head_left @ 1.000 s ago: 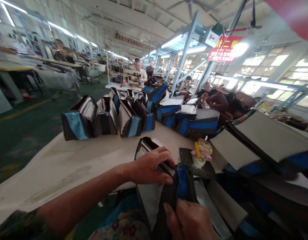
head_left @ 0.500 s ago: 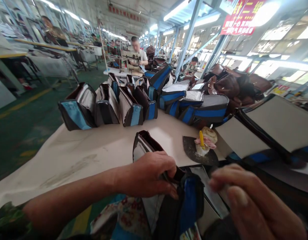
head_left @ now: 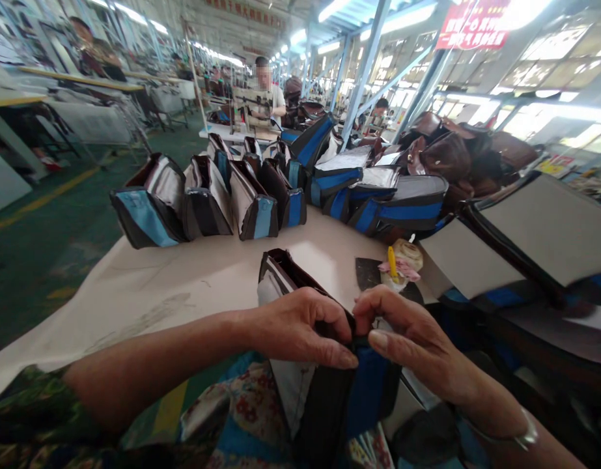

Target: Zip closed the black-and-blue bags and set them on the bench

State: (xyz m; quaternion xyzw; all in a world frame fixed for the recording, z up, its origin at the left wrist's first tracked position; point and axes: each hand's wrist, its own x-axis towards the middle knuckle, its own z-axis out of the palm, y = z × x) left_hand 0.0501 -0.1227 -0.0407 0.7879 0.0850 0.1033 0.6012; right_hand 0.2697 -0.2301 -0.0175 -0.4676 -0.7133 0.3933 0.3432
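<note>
Close in front of me is an unfinished bag (head_left: 371, 391) with a blue stripe, dark grey sides and white backing. Its far end lies on the pale tabletop. My left hand (head_left: 307, 329) is closed on the bag's upper edge, thumb against the dark side and fingers curled over the rim. On the same edge, just above the blue stripe, my right hand (head_left: 410, 332) pinches with thumb and fingertips. The two hands nearly meet there. Whatever lies under the fingertips is hidden.
Several similar bags (head_left: 254, 202) stand in rows across the pale table (head_left: 148, 293). A glue-stained pot with a yellow-handled tool (head_left: 392, 260) sits on a dark piece right of centre. Large bag panels (head_left: 539, 228) lean at right. Beyond, a person (head_left: 269, 98) sits at a sewing machine.
My right hand has come in from the right and closed on the bag's edge beside my left hand. The left hand keeps its grip on the bag.
</note>
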